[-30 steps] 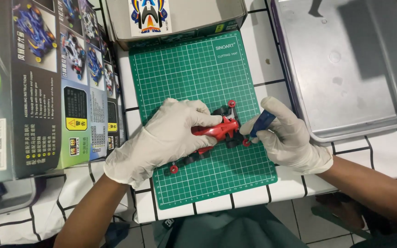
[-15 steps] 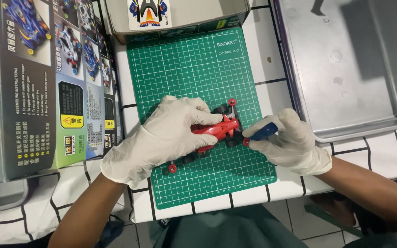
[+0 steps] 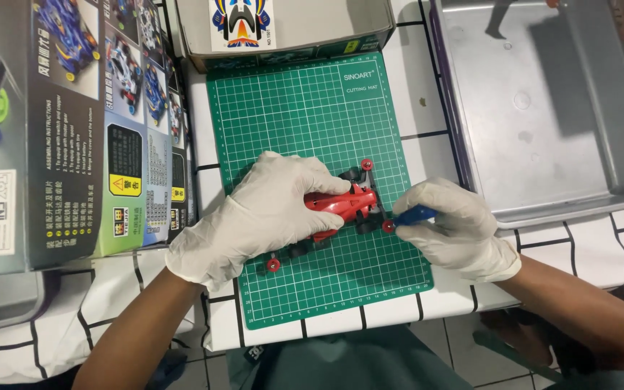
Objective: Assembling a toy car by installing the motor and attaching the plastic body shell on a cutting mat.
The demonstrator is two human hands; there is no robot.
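A small red toy race car (image 3: 346, 204) with black wheels and red rollers lies on a green cutting mat (image 3: 312, 115). My left hand (image 3: 265, 213), in a white glove, presses down over the car's rear and middle and holds it. My right hand (image 3: 456, 227), also gloved, grips a blue-handled tool (image 3: 414, 214) whose tip meets the red roller at the car's front right corner. Most of the car's body is hidden under my left hand.
A large toy kit box (image 3: 74, 130) stands to the left of the mat. An open cardboard box (image 3: 283, 29) sits behind the mat. A grey metal tray (image 3: 543, 108) lies to the right. The tabletop is white with black grid lines.
My right hand has shifted slightly right and lower, with the blue tool now lying flatter against the car's front roller. My left hand stays on the car.
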